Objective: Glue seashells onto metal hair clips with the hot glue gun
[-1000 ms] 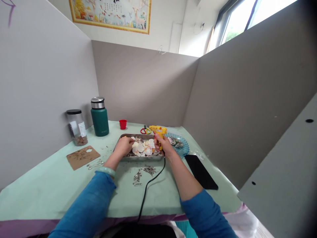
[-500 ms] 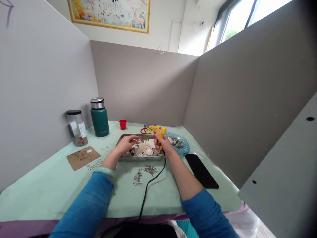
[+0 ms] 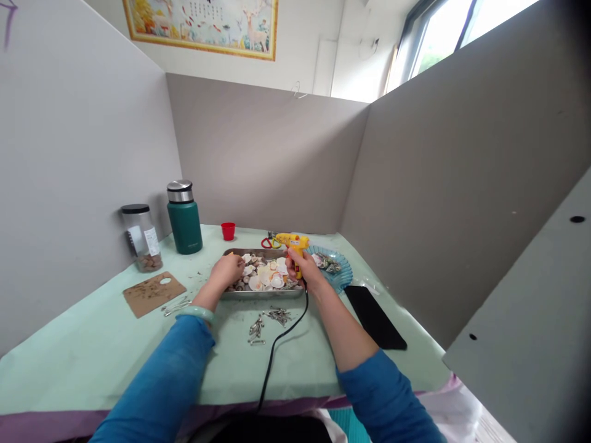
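A yellow hot glue gun (image 3: 298, 244) is gripped in my right hand (image 3: 307, 271), its nozzle pointing left above the back right of a metal tray (image 3: 264, 295). Its black cord runs down across the table toward me. Many pale seashells (image 3: 268, 275) fill the tray. My left hand (image 3: 228, 271) reaches over the tray's left end, fingers curled down at the shells; what they hold, if anything, is hidden. In front of the tray lie two small heaps of metal safety pins (image 3: 279, 315).
A blue plate (image 3: 342, 278) with small decorated pieces stands right of the tray, near a black flat pad (image 3: 376, 318). To the left are a brown board (image 3: 152, 295), a green bottle (image 3: 185, 227) and a clear jar (image 3: 144, 246). A red cup (image 3: 228, 231) stands behind.
My left hand has drawn back leftward from over the middle of the shells to the tray's left end, and its fingers have curled in. My right hand with the glue gun stays nearly still.
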The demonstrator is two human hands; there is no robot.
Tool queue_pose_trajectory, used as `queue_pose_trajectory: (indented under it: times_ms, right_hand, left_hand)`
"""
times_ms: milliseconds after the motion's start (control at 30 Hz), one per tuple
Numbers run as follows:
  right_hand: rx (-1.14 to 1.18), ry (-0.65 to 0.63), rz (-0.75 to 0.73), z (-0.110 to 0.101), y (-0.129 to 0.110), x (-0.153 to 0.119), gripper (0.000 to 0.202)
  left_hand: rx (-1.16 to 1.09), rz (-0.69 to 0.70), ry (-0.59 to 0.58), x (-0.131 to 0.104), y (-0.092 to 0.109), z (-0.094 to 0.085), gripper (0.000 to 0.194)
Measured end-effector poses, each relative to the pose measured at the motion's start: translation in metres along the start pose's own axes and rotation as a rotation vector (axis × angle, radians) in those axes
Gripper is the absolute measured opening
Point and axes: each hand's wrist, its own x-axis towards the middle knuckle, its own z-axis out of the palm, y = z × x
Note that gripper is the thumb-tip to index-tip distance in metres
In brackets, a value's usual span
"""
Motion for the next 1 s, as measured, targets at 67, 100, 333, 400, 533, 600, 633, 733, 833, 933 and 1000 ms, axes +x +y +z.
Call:
queue_pose_trajectory:
  times_ms: [67,100,333,400,533,600,633,733,833,933,1000]
  right_hand:
    - [0.001,0.006,0.006,0.0,0.0,0.0,0.041]
    - [0.002,0.004,0.006,0.0,0.0,0.0,0.041]
    - [-0.023,0.012,0.016,0.001,-0.002,0.0,0.042]
    - [-0.024,0.015,0.022,0.002,-0.002,-0.001,0.042]
    - [-0.043,0.008,0.01,0.001,-0.003,-0.002,0.04]
    - [-0.068,-0.015,0.0,0.0,-0.002,-0.002,0.039]
    - [-0.079,-0.023,-0.003,-0.001,-0.001,-0.002,0.038]
    - [-0.079,-0.01,-0.01,-0.002,0.002,0.0,0.039]
    - [-0.041,0.004,-0.019,-0.002,0.004,0.001,0.039]
    - [-0.019,-0.003,-0.005,-0.001,0.003,0.001,0.037]
    - [-0.023,-0.007,-0.006,0.0,0.003,0.0,0.036]
  left_hand:
    - [-0.068,-0.038,0.071,0.001,-0.004,-0.006,0.034]
    - [-0.099,-0.062,0.105,0.0,-0.006,-0.009,0.036]
    - [-0.037,-0.075,0.109,-0.003,-0.014,-0.018,0.033]
    - [0.0,-0.053,0.083,-0.004,-0.014,-0.017,0.033]
    - [0.026,-0.036,0.056,-0.006,-0.013,-0.014,0.036]
    - [0.057,-0.018,0.015,-0.006,-0.009,-0.012,0.036]
    - [0.081,-0.004,-0.009,-0.006,-0.005,-0.011,0.036]
    - [0.122,0.079,-0.064,-0.004,0.009,-0.008,0.032]
    - [0.149,0.148,-0.087,0.001,0.019,-0.004,0.043]
    - [0.179,0.144,-0.129,0.009,0.015,-0.002,0.049]
    - [0.195,0.115,-0.106,0.013,0.007,-0.005,0.049]
